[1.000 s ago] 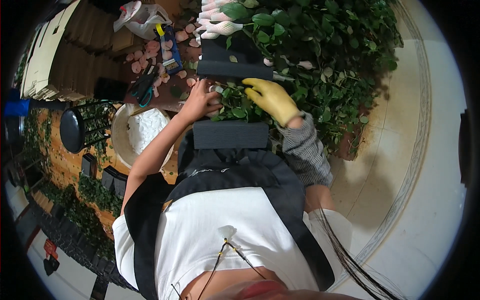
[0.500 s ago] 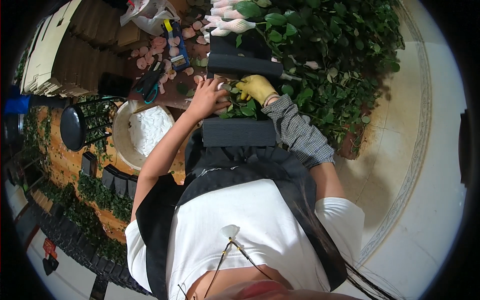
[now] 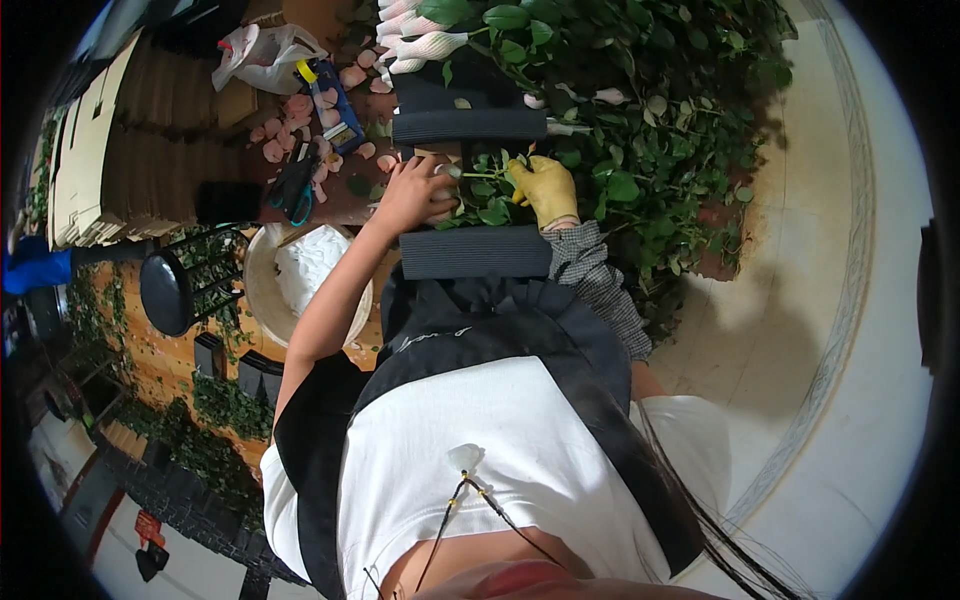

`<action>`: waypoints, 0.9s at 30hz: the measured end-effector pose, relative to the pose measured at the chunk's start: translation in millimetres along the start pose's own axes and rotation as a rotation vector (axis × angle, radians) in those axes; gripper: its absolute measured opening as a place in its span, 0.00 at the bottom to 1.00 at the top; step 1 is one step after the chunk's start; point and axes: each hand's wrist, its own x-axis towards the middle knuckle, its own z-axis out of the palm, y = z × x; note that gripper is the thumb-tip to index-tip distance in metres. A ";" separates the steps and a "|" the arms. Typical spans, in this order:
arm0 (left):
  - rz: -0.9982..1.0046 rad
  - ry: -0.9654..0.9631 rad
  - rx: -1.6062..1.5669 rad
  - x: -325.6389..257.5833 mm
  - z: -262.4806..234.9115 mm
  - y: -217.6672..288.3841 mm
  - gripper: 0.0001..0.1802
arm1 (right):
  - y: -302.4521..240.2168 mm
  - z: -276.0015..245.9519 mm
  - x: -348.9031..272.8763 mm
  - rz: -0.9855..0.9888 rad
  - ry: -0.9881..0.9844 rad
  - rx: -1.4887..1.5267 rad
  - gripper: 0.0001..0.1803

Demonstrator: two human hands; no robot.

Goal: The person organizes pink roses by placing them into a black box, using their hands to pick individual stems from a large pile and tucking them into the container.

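Observation:
My bare left hand [image 3: 416, 190] curls its fingers around a pale flower head [image 3: 447, 171], partly hidden under them. A green leafy rose stem [image 3: 485, 176] runs from there to my right hand [image 3: 544, 188], which wears a yellow glove and is closed on the stem. Leaves [image 3: 494, 211] lie between the hands. Both hands are between two ribbed black edges of wrapping material, a near one [image 3: 476, 252] by my apron and a far one [image 3: 470, 124].
Leafy rose stems [image 3: 660, 130] heap up on the right. Netted pale roses [image 3: 428, 50] lie beyond. Left are scissors [image 3: 292, 187], a blue tool [image 3: 340, 115], loose petals [image 3: 297, 107], a plastic bag [image 3: 265, 55], stacked cardboard [image 3: 140, 140], a tub [image 3: 262, 300] of white pieces and a black stool [image 3: 166, 292].
My gloved right hand has moved right, away from my left hand, and turned more upright; more stem shows between them. My left hand stays at the flower head. The whole view has shifted slightly.

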 end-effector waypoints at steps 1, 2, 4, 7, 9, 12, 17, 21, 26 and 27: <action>0.000 -0.011 0.002 0.5 -0.1 0.0 0.17 | 0.6 -0.2 2.2 0.021 -0.004 -0.007 0.20; 0.000 -0.021 0.003 0.9 -0.3 0.0 0.17 | 1.6 0.2 4.5 0.047 0.013 -0.004 0.20; 0.007 -0.020 -0.008 1.4 0.1 -0.1 0.17 | 6.2 4.1 10.2 0.073 0.033 -0.010 0.20; 0.028 0.005 -0.043 1.2 1.5 -1.1 0.16 | 20.2 5.1 20.4 0.084 0.022 0.012 0.21; 0.023 0.018 -0.056 0.7 3.2 -2.6 0.17 | 35.1 -11.6 26.8 0.139 0.196 0.046 0.19; 0.007 0.044 -0.058 0.3 6.0 -5.4 0.17 | 63.2 -78.9 34.9 0.274 0.333 0.220 0.18; -0.004 0.093 -0.089 -2.8 12.1 -5.4 0.18 | 108.9 -176.6 12.2 -0.327 0.563 1.280 0.25; 0.019 0.100 -0.125 -4.6 14.5 -6.5 0.17 | 109.4 -112.2 7.9 -0.639 0.265 0.083 0.27; -0.016 0.081 -0.064 -8.8 11.4 -6.2 0.19 | 89.5 -54.9 2.8 -0.586 0.380 -0.650 0.12; -0.041 0.061 -0.068 -9.7 11.0 -5.2 0.19 | 85.0 -58.2 2.3 -0.644 0.337 -0.710 0.11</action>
